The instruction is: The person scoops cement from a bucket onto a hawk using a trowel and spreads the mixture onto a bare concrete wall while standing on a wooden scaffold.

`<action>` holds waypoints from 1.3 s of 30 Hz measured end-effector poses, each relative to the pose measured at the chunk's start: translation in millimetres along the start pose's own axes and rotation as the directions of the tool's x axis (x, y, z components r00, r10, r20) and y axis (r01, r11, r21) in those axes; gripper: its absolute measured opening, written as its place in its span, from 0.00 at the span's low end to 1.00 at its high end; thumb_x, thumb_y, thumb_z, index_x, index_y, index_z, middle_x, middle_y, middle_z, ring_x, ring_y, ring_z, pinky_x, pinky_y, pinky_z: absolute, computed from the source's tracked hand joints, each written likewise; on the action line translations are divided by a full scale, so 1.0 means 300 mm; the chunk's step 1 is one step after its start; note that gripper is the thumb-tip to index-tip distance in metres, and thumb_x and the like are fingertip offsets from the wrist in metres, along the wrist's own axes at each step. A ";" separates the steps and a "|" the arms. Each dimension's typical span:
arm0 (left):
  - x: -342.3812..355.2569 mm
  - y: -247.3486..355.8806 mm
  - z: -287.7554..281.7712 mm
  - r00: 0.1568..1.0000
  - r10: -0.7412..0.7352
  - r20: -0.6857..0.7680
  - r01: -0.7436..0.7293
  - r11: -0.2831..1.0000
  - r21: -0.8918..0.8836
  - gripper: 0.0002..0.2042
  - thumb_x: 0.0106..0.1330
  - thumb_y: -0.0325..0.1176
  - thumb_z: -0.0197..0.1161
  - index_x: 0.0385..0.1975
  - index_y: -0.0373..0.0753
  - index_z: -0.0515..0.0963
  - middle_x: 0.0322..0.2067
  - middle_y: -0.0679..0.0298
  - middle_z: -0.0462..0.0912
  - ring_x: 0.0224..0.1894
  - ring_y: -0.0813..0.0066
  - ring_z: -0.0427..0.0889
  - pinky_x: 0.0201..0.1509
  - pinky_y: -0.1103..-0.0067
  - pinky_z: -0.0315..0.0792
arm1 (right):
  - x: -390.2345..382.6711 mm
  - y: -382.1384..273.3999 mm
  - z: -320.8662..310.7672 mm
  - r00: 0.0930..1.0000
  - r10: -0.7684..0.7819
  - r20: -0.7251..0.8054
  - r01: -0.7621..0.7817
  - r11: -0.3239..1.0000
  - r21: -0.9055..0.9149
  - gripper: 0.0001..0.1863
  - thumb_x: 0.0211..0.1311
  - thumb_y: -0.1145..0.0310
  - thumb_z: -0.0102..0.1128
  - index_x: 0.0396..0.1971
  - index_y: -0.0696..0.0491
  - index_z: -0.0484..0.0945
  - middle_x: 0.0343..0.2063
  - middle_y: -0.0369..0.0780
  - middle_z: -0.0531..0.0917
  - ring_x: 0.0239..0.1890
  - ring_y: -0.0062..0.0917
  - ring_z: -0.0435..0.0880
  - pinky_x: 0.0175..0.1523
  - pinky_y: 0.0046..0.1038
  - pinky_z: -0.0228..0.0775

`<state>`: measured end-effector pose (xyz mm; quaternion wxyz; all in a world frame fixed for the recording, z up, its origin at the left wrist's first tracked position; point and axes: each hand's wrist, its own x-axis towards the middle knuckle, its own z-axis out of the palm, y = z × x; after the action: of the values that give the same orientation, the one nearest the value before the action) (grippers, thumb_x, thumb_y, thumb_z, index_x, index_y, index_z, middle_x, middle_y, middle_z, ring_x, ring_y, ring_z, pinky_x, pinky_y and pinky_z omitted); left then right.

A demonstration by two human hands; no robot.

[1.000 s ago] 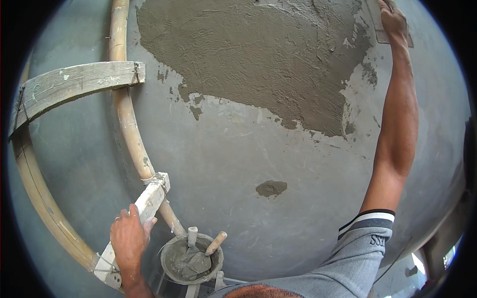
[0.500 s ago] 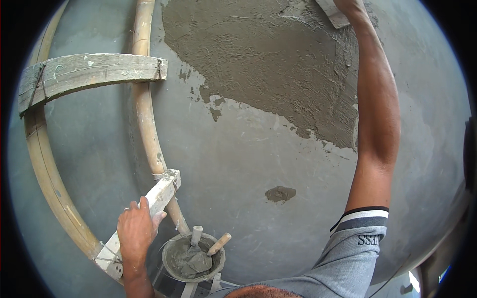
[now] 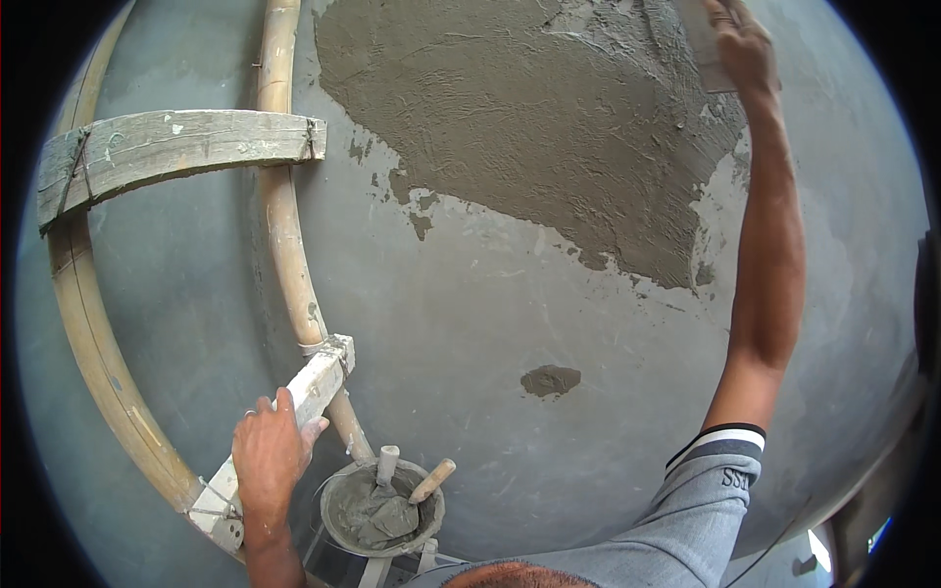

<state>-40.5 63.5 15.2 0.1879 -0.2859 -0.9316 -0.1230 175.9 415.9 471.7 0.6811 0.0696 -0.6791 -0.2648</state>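
Note:
Stretched far up at the top right, my right hand [image 3: 750,54] grips a flat rectangular plastering float [image 3: 708,47] against the wall. It lies at the right edge of a broad patch of wet grey mortar [image 3: 510,127], which has a rough, streaked surface and a ragged lower border. My left hand [image 3: 269,456] is closed over a pale, mortar-stained wooden rung [image 3: 319,382] of a bamboo ladder. Beside that hand, a bucket [image 3: 438,524] contains wet mortar and two tools with handles sticking up: a pale handle [image 3: 387,465] and a wooden handle [image 3: 432,481].
Two bamboo poles [image 3: 284,225] form the ladder's sides on the left, with a higher wooden rung [image 3: 186,137] tied across them. A small mortar blotch [image 3: 551,380] marks the smooth grey wall [image 3: 461,314] below the patch. Wooden pieces [image 3: 374,571] show beneath the bucket.
My right hand has moved the float rightward and slightly down, past the mortar's right edge, uncovering part of that edge. My left hand stays on the rung.

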 end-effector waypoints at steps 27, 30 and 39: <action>-0.009 -0.016 0.011 0.999 -0.029 0.017 0.028 0.998 0.050 0.27 0.60 0.54 0.68 0.44 0.35 0.73 0.33 0.51 0.80 0.35 0.51 0.84 0.40 0.62 0.76 | -0.149 0.211 -0.129 0.954 0.289 -0.080 -0.294 0.954 -0.057 0.22 0.71 0.62 0.56 0.61 0.50 0.76 0.55 0.39 0.83 0.55 0.25 0.80 0.63 0.26 0.66; -0.003 0.000 0.005 1.000 -0.027 0.014 0.027 0.999 0.033 0.26 0.60 0.53 0.68 0.43 0.35 0.73 0.34 0.52 0.80 0.35 0.51 0.84 0.40 0.63 0.77 | -0.206 0.186 -0.261 0.964 0.266 0.011 -0.266 0.964 -0.024 0.21 0.72 0.62 0.55 0.61 0.51 0.77 0.54 0.39 0.83 0.57 0.25 0.79 0.63 0.25 0.66; 0.004 0.009 0.012 0.999 -0.048 0.025 0.048 0.998 0.027 0.25 0.59 0.51 0.69 0.41 0.36 0.72 0.34 0.51 0.80 0.37 0.49 0.83 0.41 0.61 0.75 | -0.605 0.041 -0.519 0.925 0.245 0.289 -0.263 0.965 0.023 0.23 0.67 0.70 0.58 0.62 0.55 0.75 0.54 0.44 0.82 0.58 0.30 0.79 0.64 0.30 0.67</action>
<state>-40.9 67.5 12.8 0.1766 -0.2626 -0.9421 -0.1113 340.3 467.6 305.5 0.6026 -0.0370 -0.7808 -0.1607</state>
